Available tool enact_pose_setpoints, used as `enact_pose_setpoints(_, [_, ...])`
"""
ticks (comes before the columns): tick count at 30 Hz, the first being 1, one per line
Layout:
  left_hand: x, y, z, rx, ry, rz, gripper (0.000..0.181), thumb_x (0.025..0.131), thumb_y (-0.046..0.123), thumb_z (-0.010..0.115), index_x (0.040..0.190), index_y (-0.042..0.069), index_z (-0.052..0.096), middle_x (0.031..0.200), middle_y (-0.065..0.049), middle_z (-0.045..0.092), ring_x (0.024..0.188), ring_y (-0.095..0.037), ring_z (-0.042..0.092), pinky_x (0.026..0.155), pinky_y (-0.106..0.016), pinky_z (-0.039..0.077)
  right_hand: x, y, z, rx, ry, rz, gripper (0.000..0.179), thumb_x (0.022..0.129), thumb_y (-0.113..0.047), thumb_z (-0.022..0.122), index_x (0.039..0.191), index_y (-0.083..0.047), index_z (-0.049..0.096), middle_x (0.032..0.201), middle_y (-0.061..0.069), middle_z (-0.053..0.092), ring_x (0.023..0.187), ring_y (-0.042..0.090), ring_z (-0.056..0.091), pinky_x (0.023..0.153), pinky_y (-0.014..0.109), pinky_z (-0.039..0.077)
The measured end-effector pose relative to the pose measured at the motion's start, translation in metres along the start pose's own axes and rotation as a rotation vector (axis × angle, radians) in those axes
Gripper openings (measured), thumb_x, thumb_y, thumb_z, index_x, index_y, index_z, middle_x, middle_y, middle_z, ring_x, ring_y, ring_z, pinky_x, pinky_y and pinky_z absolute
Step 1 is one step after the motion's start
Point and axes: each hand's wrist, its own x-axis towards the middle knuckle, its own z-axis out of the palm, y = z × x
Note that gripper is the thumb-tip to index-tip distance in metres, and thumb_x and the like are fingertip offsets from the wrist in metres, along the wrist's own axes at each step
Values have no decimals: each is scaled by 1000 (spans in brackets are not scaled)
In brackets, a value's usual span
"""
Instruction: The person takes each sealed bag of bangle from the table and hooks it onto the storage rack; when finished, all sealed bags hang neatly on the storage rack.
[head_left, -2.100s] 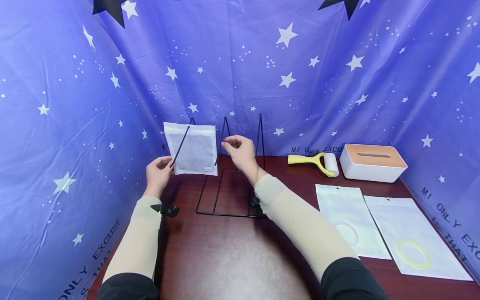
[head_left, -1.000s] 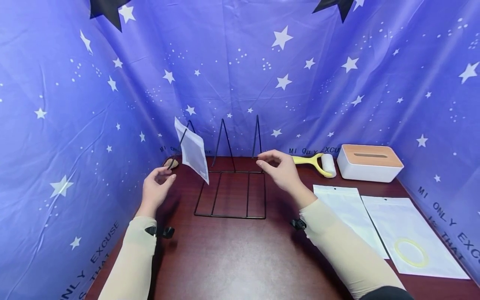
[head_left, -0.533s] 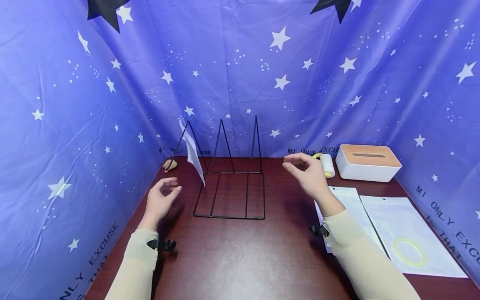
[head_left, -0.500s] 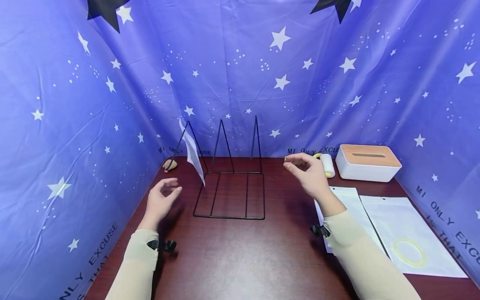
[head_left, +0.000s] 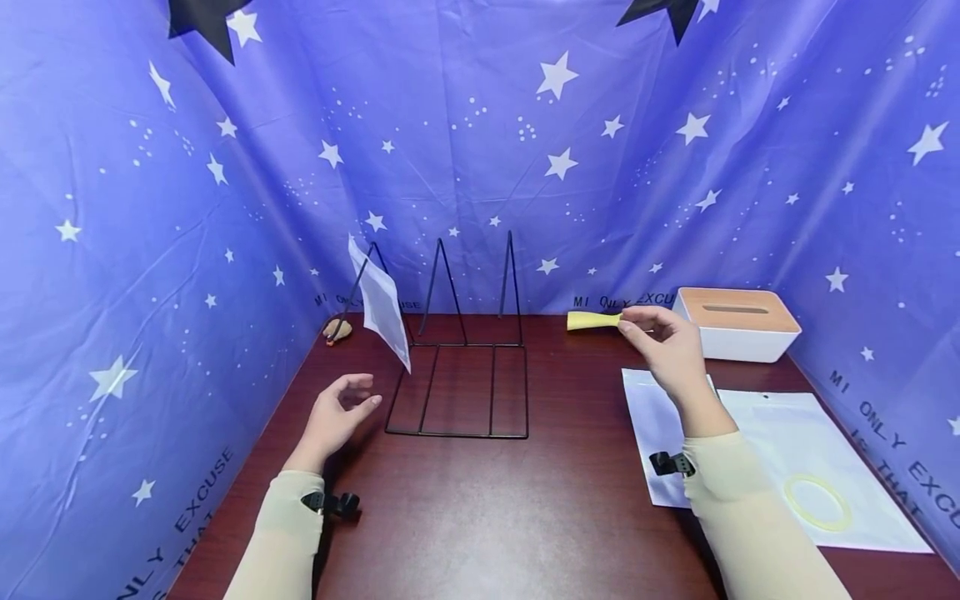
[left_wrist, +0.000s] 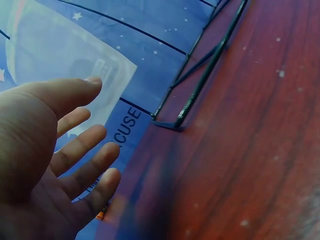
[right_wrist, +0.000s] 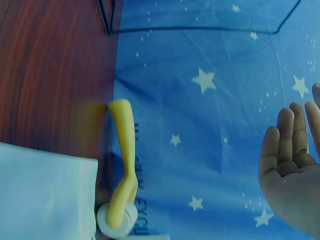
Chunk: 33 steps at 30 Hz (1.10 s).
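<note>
A small white zip pouch (head_left: 382,308) hangs, turned partly sideways, on the leftmost upright of a black wire rack (head_left: 457,434). Short of the rack's left side is my left hand (head_left: 333,417), its fingers loosely bent and holding nothing; in the left wrist view the pouch (left_wrist: 107,75) shows beyond the thumb. My right hand (head_left: 671,350) hovers at the right, overlapping a lint roller in the head view and hiding its roll end. The right wrist view shows that hand (right_wrist: 290,160) with fingers extended, apart from the roller's yellow handle (right_wrist: 125,135).
Two flat white bags (head_left: 787,442) lie on the right of the brown table (head_left: 480,517), one with a yellow ring on it. A white tissue box (head_left: 735,337) with a wooden lid stands behind them. A small tan object (head_left: 337,329) sits at the back left. Starry cloth surrounds everything.
Both hands have come away from the pouch and rack, the right one moving well to the right, the left one nearer. The pouch has swung from facing front to partly sideways.
</note>
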Motion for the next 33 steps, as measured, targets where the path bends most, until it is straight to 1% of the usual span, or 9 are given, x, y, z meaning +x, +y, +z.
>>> enact_pose_setpoints(4, [-1,-8,1,13,-51,-21,46,91,12,83,131,-3,65,123,-24,70,111,-37,68,94,-56,54,3,9,-12,-31,21,4,28,96,-4,76,120,9,72,95,9,75,79,7,65,67,16,52])
enact_pose_setpoints(9, [-4,-11,3,54,-102,-17,49,91,17,84,133,-1,65,123,-19,72,113,-35,68,95,-55,54,4,14,-28,-86,49,36,29,95,-6,78,120,7,72,91,-2,73,78,6,62,65,15,49])
enact_pose_setpoints(14, [-6,-15,4,105,-119,1,51,90,20,86,134,2,66,124,-16,72,116,-35,67,101,-57,49,5,19,-41,-89,77,69,30,96,-3,75,121,12,69,93,-9,71,81,4,62,69,13,50])
enact_pose_setpoints(18, [-7,-18,4,138,-123,5,51,89,23,87,132,3,67,125,-12,73,122,-32,64,106,-53,46,7,26,-50,-84,88,105,34,96,-5,76,124,13,68,93,-11,70,79,2,59,64,13,49])
enact_pose_setpoints(20, [-8,-19,4,147,-124,10,51,88,23,87,132,3,68,125,-11,73,124,-31,63,107,-52,44,9,30,-54,-106,89,125,36,97,-9,77,125,10,69,94,-12,68,79,3,58,62,13,49])
enact_pose_setpoints(23, [-9,-19,4,163,-126,12,49,88,24,87,130,5,70,124,-8,73,125,-30,62,108,-51,43,11,32,-59,-163,72,147,36,97,-16,78,126,3,71,99,-14,68,85,4,58,65,13,49])
enact_pose_setpoints(28, [-9,-20,4,211,-123,10,44,88,25,87,126,9,73,121,-5,74,114,-27,66,100,-50,50,13,36,-70,-261,26,214,43,98,-32,76,130,-4,71,106,-17,68,99,4,58,75,12,48])
enact_pose_setpoints(30, [-10,-21,5,223,-124,13,43,88,24,87,125,9,73,120,-5,74,110,-27,67,97,-50,51,13,41,-76,-296,-3,228,47,98,-36,75,132,-4,69,107,-17,68,100,3,59,77,11,48])
enact_pose_setpoints(33, [-10,-22,6,223,-129,19,43,88,24,88,125,8,74,121,-6,73,113,-27,66,99,-50,50,13,47,-84,-351,-40,221,48,99,-38,74,133,-4,69,107,-19,69,98,2,60,77,11,48])
